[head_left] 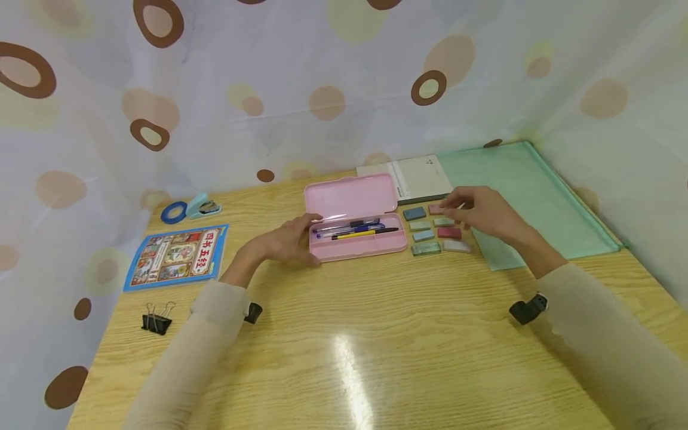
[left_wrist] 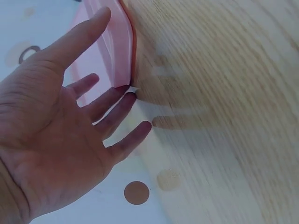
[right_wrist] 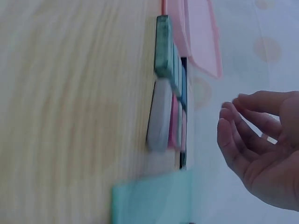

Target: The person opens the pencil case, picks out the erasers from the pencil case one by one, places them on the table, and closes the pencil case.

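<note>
An opened pink pencil case stands mid-table, its lid tipped back. Several pens, one with a yellow barrel, lie inside. My left hand rests at the case's left end; in the left wrist view its fingers are spread and relaxed. To the right of the case sit several small eraser-like blocks in two columns, among them a dark blue block, a dark red block, a green block and a white block. Above them hovers my right hand, fingers loosely bent, nothing visible between them.
A beige notebook lies behind the blocks, beside a translucent green mat. At left are a blue-edged book, a black binder clip, a blue tape roll and a light blue stapler-like item. A patterned curtain backs the table.
</note>
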Demonstrator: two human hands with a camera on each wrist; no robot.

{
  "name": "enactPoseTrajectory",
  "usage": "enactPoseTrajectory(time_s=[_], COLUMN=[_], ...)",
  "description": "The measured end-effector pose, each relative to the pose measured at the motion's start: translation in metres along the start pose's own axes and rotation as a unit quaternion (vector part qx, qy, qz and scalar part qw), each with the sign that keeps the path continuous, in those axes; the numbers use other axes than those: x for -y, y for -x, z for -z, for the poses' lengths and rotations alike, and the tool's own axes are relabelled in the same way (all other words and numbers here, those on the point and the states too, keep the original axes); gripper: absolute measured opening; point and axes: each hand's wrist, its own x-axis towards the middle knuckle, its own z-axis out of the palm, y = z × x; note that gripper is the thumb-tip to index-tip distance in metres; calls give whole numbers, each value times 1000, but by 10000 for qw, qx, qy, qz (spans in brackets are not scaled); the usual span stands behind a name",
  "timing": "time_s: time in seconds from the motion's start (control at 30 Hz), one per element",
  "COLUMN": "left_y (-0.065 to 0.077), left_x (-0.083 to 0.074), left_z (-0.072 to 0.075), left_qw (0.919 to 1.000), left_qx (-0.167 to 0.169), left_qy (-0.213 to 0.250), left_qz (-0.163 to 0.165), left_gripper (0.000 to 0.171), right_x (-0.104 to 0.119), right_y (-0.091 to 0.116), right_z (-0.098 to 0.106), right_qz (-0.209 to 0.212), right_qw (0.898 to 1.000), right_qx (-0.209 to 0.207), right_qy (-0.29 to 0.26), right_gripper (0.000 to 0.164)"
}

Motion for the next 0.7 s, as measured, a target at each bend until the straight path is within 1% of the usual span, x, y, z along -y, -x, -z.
enactPoseTrajectory(time_s=[0.07, 0.13, 0.23, 0.3, 0.37, 0.43, 0.5, 0.57, 0.63, 0.7], left_y=[2, 4, 6, 7, 7, 5, 4, 3, 3, 3], left_x=[0, 1, 2, 3, 3, 3, 3, 3, 4, 5], left_z=[-1, -2, -5, -7, -10, -14, -18, -21, -22, -22], left_qw=[9997, 9991, 9973, 9960, 9949, 9948, 9951, 9953, 9956, 9955], left_qx=[-115, -314, -622, -711, -726, -689, -706, -730, -755, -773], left_qy=[177, 267, 322, 257, 247, 217, 195, 181, 118, 84], left_qz=[-81, -59, 218, 480, 661, 721, 663, 611, 545, 535], left_gripper=[97, 95, 92, 92, 92, 92, 89, 87, 85, 83], right_x=[7, 13, 19, 23, 26, 29, 32, 36, 39, 42], right_y=[-12, -25, -46, -61, -75, -87, -97, -102, -105, -103], right_z=[-7, -15, -27, -35, -42, -51, -60, -67, -71, -73], right_qz=[-14, -46, -195, -358, -585, -857, -1081, -1221, -1142, -935], right_qw=[9993, 9970, 9918, 9871, 9802, 9682, 9520, 9343, 9197, 9099], right_qx=[-107, -125, -40, 18, 74, 39, -63, -259, -470, -620], right_qy=[-349, -758, -1260, -1563, -1892, -2349, -2863, -3340, -3728, -3994], right_gripper=[31, 35, 42, 46, 52, 56, 59, 59, 57, 55])
